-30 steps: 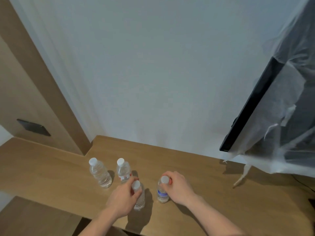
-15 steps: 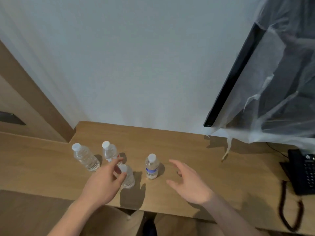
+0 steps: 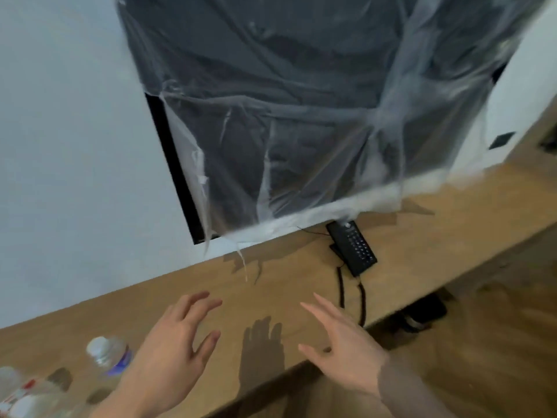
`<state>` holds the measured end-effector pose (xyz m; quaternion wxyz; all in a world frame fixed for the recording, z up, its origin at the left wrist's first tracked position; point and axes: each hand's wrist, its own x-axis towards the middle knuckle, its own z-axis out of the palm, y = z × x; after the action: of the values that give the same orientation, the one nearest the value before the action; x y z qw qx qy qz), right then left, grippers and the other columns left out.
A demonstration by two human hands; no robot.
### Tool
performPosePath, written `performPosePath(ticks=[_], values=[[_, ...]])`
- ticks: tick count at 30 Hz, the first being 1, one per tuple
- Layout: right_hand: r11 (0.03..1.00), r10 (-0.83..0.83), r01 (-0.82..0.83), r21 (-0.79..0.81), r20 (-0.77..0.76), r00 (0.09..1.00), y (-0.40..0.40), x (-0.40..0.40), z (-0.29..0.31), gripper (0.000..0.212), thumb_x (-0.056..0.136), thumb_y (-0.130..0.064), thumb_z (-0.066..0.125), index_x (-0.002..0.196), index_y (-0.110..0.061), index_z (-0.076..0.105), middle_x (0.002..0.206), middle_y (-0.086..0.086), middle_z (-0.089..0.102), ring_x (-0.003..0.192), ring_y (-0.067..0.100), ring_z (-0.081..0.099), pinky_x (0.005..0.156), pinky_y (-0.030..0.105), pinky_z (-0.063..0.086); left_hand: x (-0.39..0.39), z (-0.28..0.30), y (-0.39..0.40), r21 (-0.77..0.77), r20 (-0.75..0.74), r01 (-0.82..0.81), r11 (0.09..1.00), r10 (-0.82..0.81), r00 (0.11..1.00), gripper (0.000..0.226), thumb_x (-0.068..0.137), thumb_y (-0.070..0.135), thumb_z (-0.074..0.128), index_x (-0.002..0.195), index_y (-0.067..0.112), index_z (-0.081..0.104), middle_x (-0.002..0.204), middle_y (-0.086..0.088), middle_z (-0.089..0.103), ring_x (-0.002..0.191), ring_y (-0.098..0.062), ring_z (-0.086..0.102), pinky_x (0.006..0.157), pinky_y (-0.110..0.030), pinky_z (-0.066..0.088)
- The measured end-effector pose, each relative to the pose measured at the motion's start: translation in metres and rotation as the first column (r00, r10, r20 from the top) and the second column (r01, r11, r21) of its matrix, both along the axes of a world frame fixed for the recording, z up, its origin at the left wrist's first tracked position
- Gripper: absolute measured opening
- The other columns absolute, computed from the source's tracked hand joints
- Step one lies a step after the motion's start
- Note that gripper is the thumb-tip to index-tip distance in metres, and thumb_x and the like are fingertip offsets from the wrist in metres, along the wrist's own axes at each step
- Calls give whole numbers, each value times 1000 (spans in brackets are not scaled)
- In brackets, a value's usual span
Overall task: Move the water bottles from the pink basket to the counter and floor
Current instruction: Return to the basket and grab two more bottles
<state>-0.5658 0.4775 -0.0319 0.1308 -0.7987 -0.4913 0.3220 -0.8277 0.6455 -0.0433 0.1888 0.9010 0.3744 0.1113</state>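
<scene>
A black corded telephone (image 3: 352,248) lies on the wooden counter (image 3: 422,236); blurred clear plastic water bottles (image 3: 110,356) stand left. Left hand (image 3: 168,354) and right hand (image 3: 340,342) hover spread, empty.

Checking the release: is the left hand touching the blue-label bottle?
Apart. The head view shows the left hand open, with wood counter visible between it and the blue-label bottle.

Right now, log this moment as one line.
left hand: open, empty | right hand: open, empty | both above counter | bottles: standing on counter, far left | pink basket: not in view
</scene>
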Motion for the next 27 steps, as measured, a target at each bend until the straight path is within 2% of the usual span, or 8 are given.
performPosePath(ticks=[3,8,10,13,18,22,27], values=[[992,-128,128,-3,25,991,-68,53,4,77,101,-62,56,165,-46,18,174,-22,0,162,11,4,131,34,13,71,5,-34,22,-38,114,993,-113,993,48,95,50,64,141,48,49,154,20,38,131,-13,51,106,-32,46],[938,-346,341,61,100,933,-170,116,5,74,100,-59,60,164,-46,25,175,-19,6,162,15,11,131,35,19,180,5,-105,2,-62,296,955,-295,953,55,96,58,58,147,50,42,161,22,23,145,-11,37,118,-30,33],[911,-411,407,59,108,905,-211,136,9,75,101,-57,61,165,-44,23,175,-17,5,163,15,10,132,36,17,216,7,-131,-15,-77,374,927,-374,924,58,97,59,56,151,48,39,163,22,19,148,-12,32,121,-31,30],[879,-477,476,28,56,877,-270,163,22,76,102,-58,58,166,-44,19,174,-20,0,163,16,10,132,38,19,271,14,-167,-36,-83,485,874,-487,870,59,98,61,51,153,47,35,165,23,14,151,-10,27,125,-34,27],[767,-641,639,61,35,767,-343,191,26,77,101,-59,59,164,-49,17,175,-20,-4,164,18,2,133,41,15,367,19,-217,-16,-114,643,765,-641,759,60,99,64,49,154,48,33,166,26,10,153,-6,17,126,-32,22],[678,-733,729,95,26,680,-386,219,24,78,98,-63,59,163,-53,16,173,-25,-3,163,13,1,130,37,13,448,24,-252,-85,-111,739,668,-744,659,63,99,63,49,156,49,27,165,30,4,154,-4,12,125,-32,18],[602,-798,796,60,74,598,-418,292,28,79,98,-65,58,164,-51,16,175,-20,-4,164,17,0,131,40,14,552,22,-279,-150,-53,799,582,-812,581,66,99,58,55,157,49,27,166,31,2,154,-1,9,124,-31,18]])
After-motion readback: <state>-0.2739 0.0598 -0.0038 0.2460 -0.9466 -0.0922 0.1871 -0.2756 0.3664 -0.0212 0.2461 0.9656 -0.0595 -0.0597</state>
